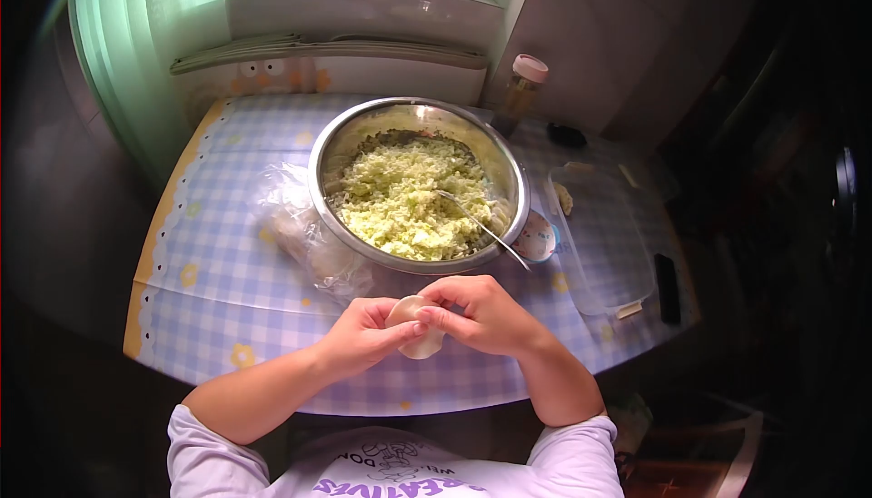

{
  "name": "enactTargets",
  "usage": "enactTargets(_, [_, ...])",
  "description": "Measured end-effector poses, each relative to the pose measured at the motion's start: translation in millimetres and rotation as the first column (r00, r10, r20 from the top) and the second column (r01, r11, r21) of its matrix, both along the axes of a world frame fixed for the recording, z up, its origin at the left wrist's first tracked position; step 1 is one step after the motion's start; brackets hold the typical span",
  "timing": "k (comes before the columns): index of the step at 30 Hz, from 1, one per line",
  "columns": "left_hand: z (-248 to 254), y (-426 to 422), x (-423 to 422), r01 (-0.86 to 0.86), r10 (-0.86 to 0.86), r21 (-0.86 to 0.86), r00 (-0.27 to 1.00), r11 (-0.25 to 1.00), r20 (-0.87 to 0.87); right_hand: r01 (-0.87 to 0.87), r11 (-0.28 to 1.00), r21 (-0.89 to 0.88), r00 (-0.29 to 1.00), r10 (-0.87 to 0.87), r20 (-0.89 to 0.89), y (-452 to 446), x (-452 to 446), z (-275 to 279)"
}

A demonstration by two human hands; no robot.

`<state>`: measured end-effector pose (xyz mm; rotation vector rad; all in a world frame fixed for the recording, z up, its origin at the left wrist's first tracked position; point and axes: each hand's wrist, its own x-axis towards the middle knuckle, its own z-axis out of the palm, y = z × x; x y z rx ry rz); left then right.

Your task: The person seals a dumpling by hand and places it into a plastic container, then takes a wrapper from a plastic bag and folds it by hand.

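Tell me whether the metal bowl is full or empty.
The metal bowl is partly filled, not empty: pale chopped food hides its bottom, while bare metal wall shows above the food at the far side.

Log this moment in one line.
Left hand: holds pale disc | right hand: holds same disc | steel bowl: shredded mix, utensil in it | plastic bag: beside bowl

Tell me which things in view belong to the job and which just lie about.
Likely job: dough round, held by left hand and right hand; metal bowl of chopped filling; utensil; plastic bag; clear tray.

Apparently lying about: pink-lidded bottle; black oblong object.
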<state>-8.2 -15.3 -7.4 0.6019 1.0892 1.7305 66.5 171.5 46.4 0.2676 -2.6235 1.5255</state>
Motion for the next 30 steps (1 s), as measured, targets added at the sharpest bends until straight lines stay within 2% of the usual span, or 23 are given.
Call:
enactTargets(1, [-0.3,-0.3,-0.4,0.004,-0.004,0.001,1.000,1.000,0.002,-0.026,0.999,-0.033,0.999,0.027,0.031,0.0,0.2,1.1])
enactTargets(4, [1.9,-0.5,-2.8,-0.018,0.018,0.021,1.000,1.000,0.005,0.006,0.996,0.091,0.991,0.007,-0.136,1.0,0.4,2.7])
enactTargets(7, [-1.1,0.4,-2.8,-0.052,0.049,0.055,0.996,0.997,0.069,0.026,0.999,0.039,0.984,-0.018,-0.175,-0.5,0.9,2.8])
enactTargets(11, [3.1,0.7,-2.6,-0.050,0.047,0.049,0.997,0.998,0.059,0.045,0.999,0.029,0.992,-0.041,-0.115,-2.0,3.8,5.4])
enactTargets(15, [4.0,-0.5,-2.9,-0.064,0.057,0.046,0.988,0.997,0.146,0.089,0.994,-0.056,0.995,-0.092,-0.048,-4.4,4.0,7.2])
enactTargets(17, [7.3,-0.5,-4.1,-0.068,0.054,0.066,0.980,0.996,0.190,0.084,0.995,-0.061,0.994,-0.088,-0.070,-2.4,1.9,4.2])
enactTargets(20, [3.7,-0.9,-5.3,-0.071,0.059,0.070,0.984,0.995,0.169,0.028,0.999,-0.040,0.995,-0.032,-0.092,2.1,-1.0,-0.4])
enactTargets(23, [6.2,-0.5,-4.5,-0.063,0.054,0.057,0.987,0.996,0.149,0.073,0.992,-0.100,0.981,-0.090,-0.171,-5.8,-3.0,-1.9])
enactTargets(26, [7.0,-1.0,-4.2,-0.061,0.052,0.057,0.989,0.997,0.140,0.028,0.998,-0.065,0.994,-0.034,-0.101,-2.7,-1.7,1.3])
enactTargets(30, [8.1,-0.3,-4.5,-0.063,0.051,0.077,0.988,0.995,0.145,0.018,0.999,-0.029,0.994,-0.021,-0.106,0.9,-0.5,2.8])
